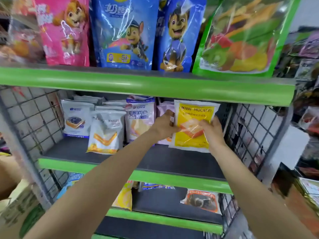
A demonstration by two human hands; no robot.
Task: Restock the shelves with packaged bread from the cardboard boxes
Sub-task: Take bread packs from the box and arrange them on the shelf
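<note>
A yellow and white bread packet [193,118] stands upright at the right end of the middle shelf [172,163]. My left hand [164,125] grips its left edge and my right hand [213,131] grips its right lower side. To the left on the same shelf stand a pink bread packet [139,118], a white packet with an orange chevron [106,133] and a white and blue packet [76,118]. A cardboard box [19,213] with green print shows at the bottom left.
Wire mesh panels [250,128] close both ends of the middle shelf. The shelf above holds tall cartoon snack bags [124,33] and a green fruit bag [241,37]. The lower shelf carries a chocolate bread packet [202,200] and a yellow packet [124,199].
</note>
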